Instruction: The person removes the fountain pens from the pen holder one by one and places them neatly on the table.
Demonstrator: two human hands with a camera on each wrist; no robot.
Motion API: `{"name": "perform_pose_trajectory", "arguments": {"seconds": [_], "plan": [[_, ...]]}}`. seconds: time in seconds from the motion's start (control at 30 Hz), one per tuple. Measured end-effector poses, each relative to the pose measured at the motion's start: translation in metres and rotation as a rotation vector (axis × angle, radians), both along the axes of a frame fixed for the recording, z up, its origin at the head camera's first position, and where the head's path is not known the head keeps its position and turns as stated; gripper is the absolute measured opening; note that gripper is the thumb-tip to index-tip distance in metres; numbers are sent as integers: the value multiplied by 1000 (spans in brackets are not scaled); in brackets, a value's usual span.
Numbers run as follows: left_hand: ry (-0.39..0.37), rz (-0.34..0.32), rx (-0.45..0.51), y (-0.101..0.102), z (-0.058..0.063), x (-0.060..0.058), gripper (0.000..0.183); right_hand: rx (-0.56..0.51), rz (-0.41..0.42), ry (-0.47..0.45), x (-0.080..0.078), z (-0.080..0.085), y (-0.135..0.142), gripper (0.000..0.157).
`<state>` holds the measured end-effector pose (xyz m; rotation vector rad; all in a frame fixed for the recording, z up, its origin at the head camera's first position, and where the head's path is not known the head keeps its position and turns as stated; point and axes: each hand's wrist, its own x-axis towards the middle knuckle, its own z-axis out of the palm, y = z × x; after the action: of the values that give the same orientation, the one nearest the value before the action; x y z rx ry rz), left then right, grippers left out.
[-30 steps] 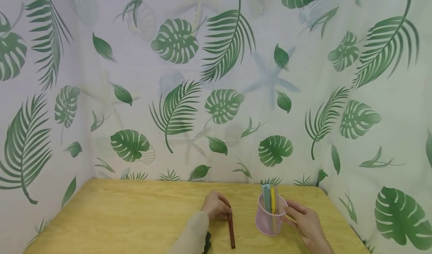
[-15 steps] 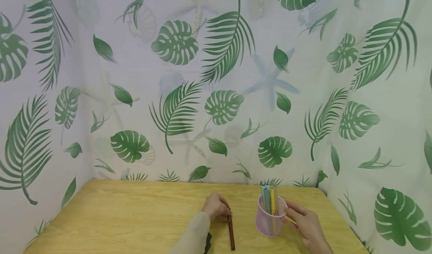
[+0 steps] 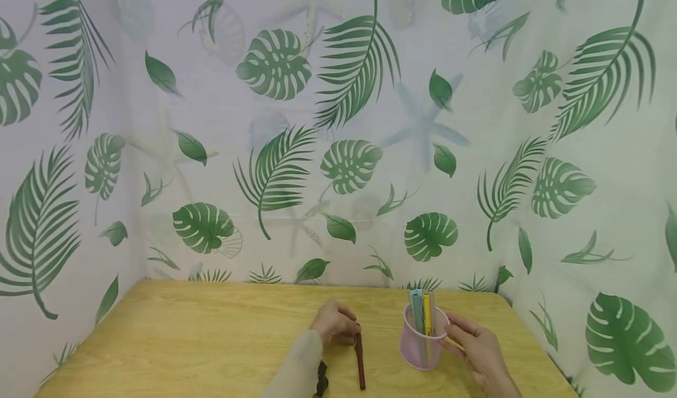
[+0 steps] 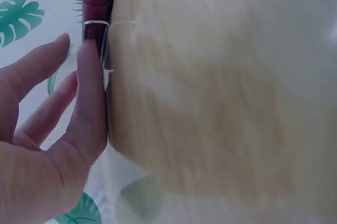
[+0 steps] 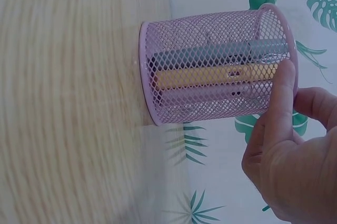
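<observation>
A dark red pen [image 3: 360, 363] with a wire clip lies along the wooden table, its near end toward me. My left hand [image 3: 335, 323] pinches its far end; in the left wrist view the thumb [image 4: 90, 95] overlaps the pen [image 4: 99, 2], while the fingertip above stands apart from it. To the right, a pink mesh pen holder [image 3: 415, 351] stands upright. My right hand [image 3: 482, 345] holds its rim between thumb and fingers. Several pens, among them blue-grey ones [image 3: 418, 311] and a yellow one [image 3: 427, 315], stand inside the holder.
The wooden tabletop [image 3: 211, 339] stretches left and behind both hands. A white sheet with green leaves [image 3: 349, 116] closes off the back and both sides. Something black [image 3: 321, 379] sits by the left sleeve.
My left hand and the red pen have shifted very slightly left. The right hand and the pen holder stay practically where they were.
</observation>
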<state>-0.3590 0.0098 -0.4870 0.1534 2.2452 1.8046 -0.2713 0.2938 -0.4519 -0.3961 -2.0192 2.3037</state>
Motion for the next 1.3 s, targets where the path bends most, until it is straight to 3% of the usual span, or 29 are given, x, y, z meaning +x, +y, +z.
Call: {"name": "perform_pose_trajectory", "arguments": {"seconds": [0.23,0.4,0.77,0.97,1.3], "plan": [[36,43,-9,-1,-1,-3,28,-11,0,4,0,-1,-2,55],[51,55,58,-1,-3,-7,27,-13,1,3,0,1,-3,55],[60,-21,224,5,6,-11,28,-4,0,-12,0,2,-3,54],[59,-27,276,15,14,-8,27,-7,-5,-22,-1,0,-2,55],[124,-96,354,36,23,-2,31,6,1,-21,-2,-1,-1,54]]}}
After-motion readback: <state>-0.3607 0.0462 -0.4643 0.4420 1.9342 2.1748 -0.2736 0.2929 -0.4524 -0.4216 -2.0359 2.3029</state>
